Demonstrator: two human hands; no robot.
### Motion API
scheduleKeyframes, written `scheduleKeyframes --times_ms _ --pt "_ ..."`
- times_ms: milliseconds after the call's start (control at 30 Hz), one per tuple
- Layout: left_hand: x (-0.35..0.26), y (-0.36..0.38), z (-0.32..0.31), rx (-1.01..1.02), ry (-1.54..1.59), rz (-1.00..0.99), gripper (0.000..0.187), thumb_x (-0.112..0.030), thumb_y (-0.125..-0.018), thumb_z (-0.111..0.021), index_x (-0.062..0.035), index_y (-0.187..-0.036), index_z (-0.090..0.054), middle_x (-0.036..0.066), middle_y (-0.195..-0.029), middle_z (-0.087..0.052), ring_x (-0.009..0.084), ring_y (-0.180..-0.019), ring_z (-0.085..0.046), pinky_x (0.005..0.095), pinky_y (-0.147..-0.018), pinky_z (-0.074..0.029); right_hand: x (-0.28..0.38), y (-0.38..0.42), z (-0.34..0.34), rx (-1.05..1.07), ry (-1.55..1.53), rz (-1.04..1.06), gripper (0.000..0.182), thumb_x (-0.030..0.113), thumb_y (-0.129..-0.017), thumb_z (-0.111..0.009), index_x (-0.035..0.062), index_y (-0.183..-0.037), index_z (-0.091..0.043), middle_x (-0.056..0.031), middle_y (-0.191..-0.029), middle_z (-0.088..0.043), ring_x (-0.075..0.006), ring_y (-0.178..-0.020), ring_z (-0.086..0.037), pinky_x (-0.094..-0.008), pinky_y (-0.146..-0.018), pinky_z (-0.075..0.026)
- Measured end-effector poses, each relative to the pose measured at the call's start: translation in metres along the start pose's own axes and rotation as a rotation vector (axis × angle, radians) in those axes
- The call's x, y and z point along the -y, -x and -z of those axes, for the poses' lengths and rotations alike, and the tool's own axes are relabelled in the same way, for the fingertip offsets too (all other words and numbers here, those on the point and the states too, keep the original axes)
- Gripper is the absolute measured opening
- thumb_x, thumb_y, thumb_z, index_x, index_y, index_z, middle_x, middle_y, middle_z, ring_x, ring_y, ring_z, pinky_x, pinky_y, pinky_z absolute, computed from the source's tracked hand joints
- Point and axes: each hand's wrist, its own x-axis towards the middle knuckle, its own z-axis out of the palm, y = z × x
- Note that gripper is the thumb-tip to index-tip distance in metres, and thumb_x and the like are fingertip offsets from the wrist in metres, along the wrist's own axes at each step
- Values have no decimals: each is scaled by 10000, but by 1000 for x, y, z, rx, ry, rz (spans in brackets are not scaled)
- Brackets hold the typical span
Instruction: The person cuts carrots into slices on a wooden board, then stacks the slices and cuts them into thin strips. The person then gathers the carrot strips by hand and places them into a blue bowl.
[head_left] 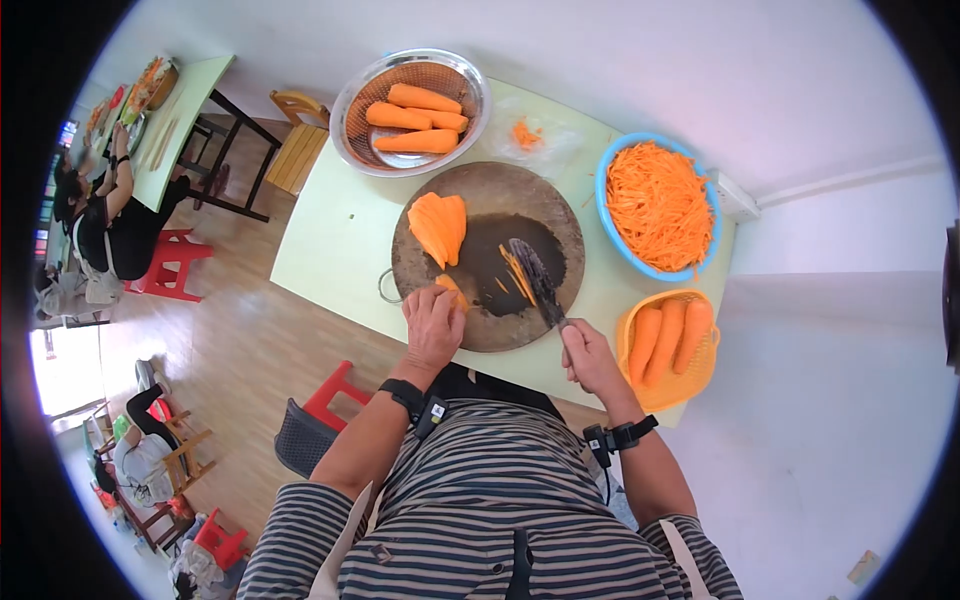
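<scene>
My right hand (592,358) grips the handle of a dark-bladed kitchen knife (535,270), its blade over the round wooden chopping board (560,205). A few thin carrot shreds (517,275) lie on the board along the blade's left side. With fingers curled, my left hand (435,325) holds some carrot slices (452,290) down at the board's near left; the fingers partly cover them. Above that hand, a fanned stack of carrot slices (438,228) rests on the board.
A steel basin (345,125) with several peeled carrots stands at the back left. Carrot shreds fill a blue bowl (603,200) at right; a yellow basket (640,395) with three carrots is nearer me. Another person (110,220) sits at a far-left table; a red stool (335,395) stands nearby.
</scene>
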Motion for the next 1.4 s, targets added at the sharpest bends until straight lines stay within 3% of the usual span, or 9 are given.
scheduleKeyframes --times_ms 233,400,633,733,800,900,1133,1233,1400 --pt "9 8 7 110 -130 205 505 -243 -846 -708 -30 -1285 -579 162 -1208 -551 361 -1132 -507 478 -982 -392 -4 4 -6 168 97 -44 416 368 -1062 -488 1 -1215 -610 -24 -669 -553 -93 -505 -507 -254 -485 -430" --pt "-1 -7 8 280 -229 295 591 -320 -855 -706 -24 -1340 -546 148 -1186 -534 357 -1114 -492 491 -948 -398 -4 1 -1 105 70 -52 417 373 -1060 -489 6 -1213 -616 -29 -673 -557 -100 -506 -514 -260 -491 -438" --pt "-8 -19 1 364 -186 384 561 -279 -829 -734 2 -1270 -530 206 -1176 -533 401 -1115 -502 509 -950 -413 -14 -3 -3 57 93 53 434 383 -1056 -508 1 -1235 -610 -34 -685 -556 -98 -513 -506 -268 -501 -451" --pt "-4 -22 -9 263 -137 342 487 -228 -811 -740 8 -1179 -526 240 -1122 -555 428 -1056 -534 511 -911 -451 -14 3 -7 105 122 32 429 378 -1054 -514 1 -1235 -612 -33 -688 -554 -99 -519 -505 -269 -505 -452" --pt "-8 -25 -11 296 -104 442 493 -198 -802 -754 12 -1181 -519 259 -1123 -567 453 -1063 -544 523 -939 -457 -13 5 -8 108 114 18 425 378 -1054 -514 4 -1230 -614 -34 -690 -557 -101 -520 -507 -271 -505 -452" --pt "-10 -33 -9 390 -80 532 508 -180 -792 -767 18 -1186 -515 262 -1143 -566 459 -1099 -546 525 -958 -464 -8 8 -6 95 104 -9 418 379 -1054 -514 8 -1218 -617 -36 -693 -560 -103 -522 -510 -275 -505 -453" --pt "-23 -38 -13 392 -31 537 525 -181 -777 -783 15 -1187 -518 260 -1164 -583 456 -1139 -552 510 -981 -471 -4 6 1 97 149 2 412 386 -1047 -520 13 -1188 -626 -37 -689 -560 -105 -524 -517 -273 -501 -458" --pt "-25 -45 -10 531 -6 589 526 -196 -779 -789 9 -1185 -526 262 -1192 -580 450 -1150 -554 507 -985 -471 5 -1 14 78 179 6 418 388 -1043 -526 16 -1202 -628 -38 -686 -559 -108 -530 -526 -273 -500 -461" --pt "-31 -43 -10 514 -144 514 497 -215 -787 -807 -7 -1151 -539 226 -1069 -650 424 -1072 -616 483 -949 -496 12 -12 23 18 205 32 429 390 -1042 -532 21 -1241 -625 -40 -682 -559 -111 -529 -526 -272 -503 -461"
